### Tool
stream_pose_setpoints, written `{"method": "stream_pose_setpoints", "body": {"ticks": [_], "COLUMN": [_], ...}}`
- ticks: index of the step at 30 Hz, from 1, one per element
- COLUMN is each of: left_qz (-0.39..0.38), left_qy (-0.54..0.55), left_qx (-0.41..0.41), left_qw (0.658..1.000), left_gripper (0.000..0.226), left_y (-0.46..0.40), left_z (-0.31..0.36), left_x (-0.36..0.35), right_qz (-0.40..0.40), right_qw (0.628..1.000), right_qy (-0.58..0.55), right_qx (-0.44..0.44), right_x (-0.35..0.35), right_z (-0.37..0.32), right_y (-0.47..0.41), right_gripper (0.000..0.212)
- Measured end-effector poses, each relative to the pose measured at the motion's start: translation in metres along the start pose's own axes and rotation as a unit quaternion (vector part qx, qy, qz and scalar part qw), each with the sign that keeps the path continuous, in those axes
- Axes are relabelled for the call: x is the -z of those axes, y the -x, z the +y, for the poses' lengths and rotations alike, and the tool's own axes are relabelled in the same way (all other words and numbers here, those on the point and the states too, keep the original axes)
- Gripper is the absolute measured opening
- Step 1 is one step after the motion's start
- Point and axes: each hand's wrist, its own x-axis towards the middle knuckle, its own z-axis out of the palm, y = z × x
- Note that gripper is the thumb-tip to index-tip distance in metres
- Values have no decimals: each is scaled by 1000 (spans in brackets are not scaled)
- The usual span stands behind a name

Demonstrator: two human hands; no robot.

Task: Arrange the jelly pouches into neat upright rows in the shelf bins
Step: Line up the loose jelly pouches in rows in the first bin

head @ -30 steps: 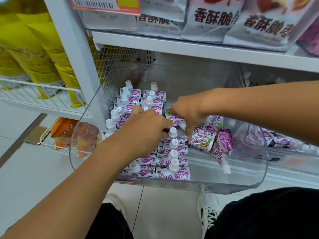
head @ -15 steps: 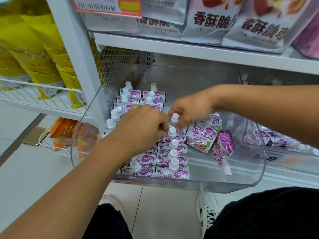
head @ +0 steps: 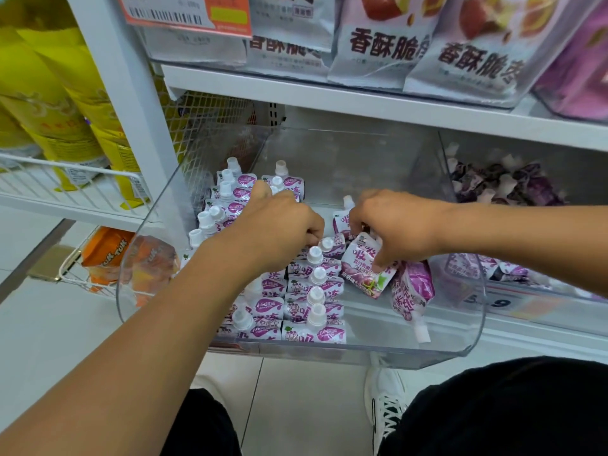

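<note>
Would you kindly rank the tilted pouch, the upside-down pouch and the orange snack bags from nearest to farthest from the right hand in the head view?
1. Tilted pouch: under the right hand, touching its fingers.
2. Upside-down pouch: just below, at the bin's front right.
3. Orange snack bags: far left, outside the bin.

Both forearms are bare, with no sleeves showing. Black trousers (head: pixel 513 409) cover the legs, and a white sneaker (head: pixel 385 403) has black side markings.
</note>
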Motion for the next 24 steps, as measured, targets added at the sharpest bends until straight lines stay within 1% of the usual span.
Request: {"method": "stream_pose_setpoints", "body": {"ticks": [3,5,6,8,10,13,15,17,22,24], "left_qz": [-56,-77,-81,-76,-71,-70,-67,-64,-65,-55], "left_qy": [60,85,76,47,61,81,77,85,100,107], "left_qx": [16,35,40,40,43,39,51,60,42,43], "left_qw": [996,993,993,995,995,994,993,992,992,992], "left_gripper": [34,50,53,43,35,43,45,46,41,38], "left_y": [-1,-4,-6,-12,-17,-20,-19,-17,-8,-6], "left_z": [4,9,11,14,15,12,10,7,5,5], "left_x": [6,10,11,12,12,13,16,19,20,18], "right_qz": [23,20,24,42,73,156,224,274,296,310], "right_qw": [995,993,994,993,988,973,958,945,950,946], "right_qy": [-93,-103,-100,-102,-125,-158,-171,-173,-90,-86], "right_qx": [-26,-43,-47,-50,-59,-61,-48,-41,-34,-31], "right_x": [1,3,2,3,12,28,29,22,17,18], "right_z": [-6,-8,-7,-5,2,16,18,14,12,14], "right_y": [0,-1,-1,3,13,29,26,10,-38,-43], "right_gripper": [53,47,44,39,29,15,11,9,11,15]}}
